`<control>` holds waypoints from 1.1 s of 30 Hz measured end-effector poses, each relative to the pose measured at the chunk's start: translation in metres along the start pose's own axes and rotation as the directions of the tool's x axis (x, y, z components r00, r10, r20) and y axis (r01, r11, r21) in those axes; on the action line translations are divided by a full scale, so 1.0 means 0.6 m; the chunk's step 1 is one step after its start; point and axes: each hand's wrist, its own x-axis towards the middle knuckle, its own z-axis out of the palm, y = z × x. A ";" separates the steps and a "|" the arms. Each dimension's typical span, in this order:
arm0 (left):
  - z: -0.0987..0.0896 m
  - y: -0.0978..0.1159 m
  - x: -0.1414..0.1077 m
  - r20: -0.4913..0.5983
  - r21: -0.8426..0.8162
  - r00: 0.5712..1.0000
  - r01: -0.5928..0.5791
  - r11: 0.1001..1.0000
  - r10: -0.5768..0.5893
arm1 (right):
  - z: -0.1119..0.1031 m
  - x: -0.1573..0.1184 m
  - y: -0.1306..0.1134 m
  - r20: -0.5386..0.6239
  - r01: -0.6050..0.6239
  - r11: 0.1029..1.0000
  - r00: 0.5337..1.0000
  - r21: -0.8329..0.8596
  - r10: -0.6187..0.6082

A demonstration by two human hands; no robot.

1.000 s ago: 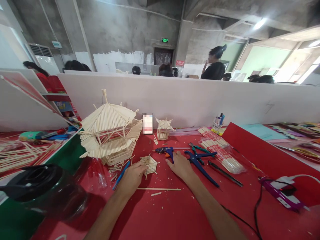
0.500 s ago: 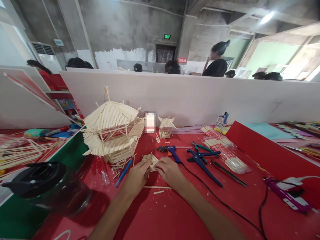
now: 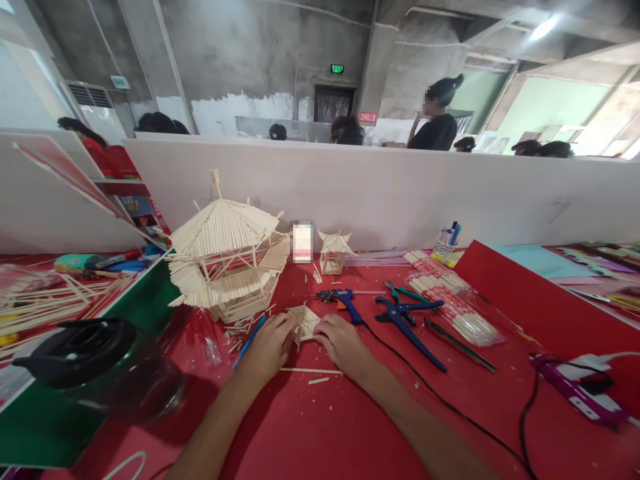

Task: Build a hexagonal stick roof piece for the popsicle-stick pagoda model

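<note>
stick frame [image 3: 306, 324] between left hand [image 3: 273, 341] and right hand [image 3: 343, 341], touching fingertips

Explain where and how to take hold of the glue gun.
Probably best by the blue handle, the right hand coming from the near right. The glue gun lies flat, its handle slanting toward the person, while the nozzle, possibly hot, points left, away from that approach.

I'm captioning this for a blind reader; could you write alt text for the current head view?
A person's left hand and right hand hold opposite sides of a small web-like frame of wooden sticks over a red tabletop. Beyond stand a large stick pavilion and a small one; a blue glue gun lies nearby.
</note>
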 end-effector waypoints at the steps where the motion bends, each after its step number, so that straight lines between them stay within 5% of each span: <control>1: 0.001 -0.001 0.000 0.013 0.008 1.000 0.005 1.000 -0.005 | 0.001 -0.001 0.001 0.001 0.002 1.000 1.000 0.002 -0.002; 33: -0.003 0.013 0.002 0.058 0.028 0.997 0.054 0.998 -0.056 | 0.021 -0.005 0.007 -0.009 -0.044 0.999 0.999 0.021 0.044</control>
